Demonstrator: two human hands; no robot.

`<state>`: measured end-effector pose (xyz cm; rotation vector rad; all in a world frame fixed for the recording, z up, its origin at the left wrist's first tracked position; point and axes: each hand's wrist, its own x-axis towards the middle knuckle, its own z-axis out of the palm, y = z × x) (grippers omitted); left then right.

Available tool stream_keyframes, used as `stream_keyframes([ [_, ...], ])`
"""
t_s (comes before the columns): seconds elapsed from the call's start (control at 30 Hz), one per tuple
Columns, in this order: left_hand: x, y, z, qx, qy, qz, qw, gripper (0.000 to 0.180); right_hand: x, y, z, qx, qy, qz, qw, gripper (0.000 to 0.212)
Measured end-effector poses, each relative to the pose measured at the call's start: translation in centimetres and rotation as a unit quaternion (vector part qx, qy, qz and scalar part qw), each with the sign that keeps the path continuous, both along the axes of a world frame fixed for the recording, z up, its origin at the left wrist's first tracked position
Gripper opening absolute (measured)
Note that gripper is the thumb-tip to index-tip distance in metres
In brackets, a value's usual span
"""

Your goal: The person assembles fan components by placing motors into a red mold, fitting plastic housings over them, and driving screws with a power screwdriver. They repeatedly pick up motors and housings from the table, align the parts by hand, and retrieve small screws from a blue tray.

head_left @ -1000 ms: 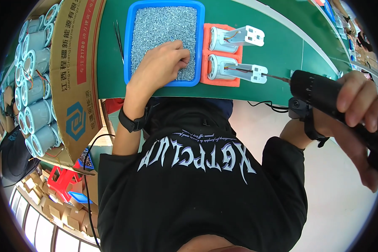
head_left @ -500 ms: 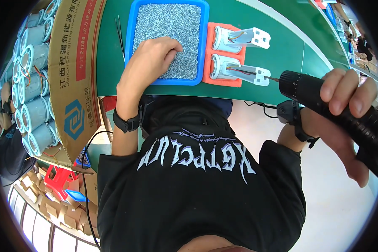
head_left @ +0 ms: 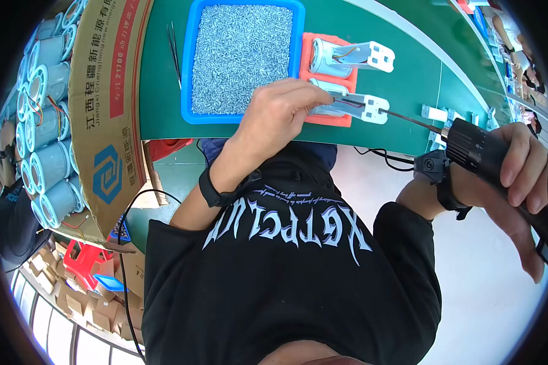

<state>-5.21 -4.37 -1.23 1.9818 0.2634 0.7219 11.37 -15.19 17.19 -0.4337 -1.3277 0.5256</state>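
My left hand (head_left: 286, 112) is pinched at the fingertips over the nearer of two white motor-like cylinders (head_left: 327, 91). Whatever lies between thumb and finger is hidden or too small to name. In my right hand (head_left: 520, 173) is a black electric screwdriver (head_left: 478, 146), gripped round its body. Its long thin bit (head_left: 411, 120) reaches left to the holed end plate of the nearer white bracket (head_left: 374, 109). A second bracket (head_left: 380, 56) with a like cylinder lies just beyond. Both cylinders rest in an orange-red foam block (head_left: 323, 120). A blue tray (head_left: 187, 73) of small silver screws stands to the left.
At the left, a cardboard carton (head_left: 106, 109) rises beside the green table (head_left: 164, 125), holding several pale-blue cylinders (head_left: 49, 125) with wires. Thin black strands (head_left: 174, 55) lie left of the tray. Small white parts (head_left: 435, 114) lie behind the screwdriver. A black cable (head_left: 123, 280) hangs down.
My left hand has left the screw tray and moved right to the nearer cylinder and bracket. The screwdriver has drawn back to the right, showing more of its bit.
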Motion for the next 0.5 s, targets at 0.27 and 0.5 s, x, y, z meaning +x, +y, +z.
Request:
stream_keyframes([
  [0.27,0.1,-0.3,-0.5,-0.195,-0.037,-0.013,0.980,0.022,1.2,-1.0,-0.9,0.016,0.051,-0.017,0.998,0.071],
  [0.5,0.0,0.5,0.0,-0.358,-0.023,-0.084,0.930,0.018,1.2,-0.4,-1.0,0.005,0.036,0.043,0.998,0.071],
])
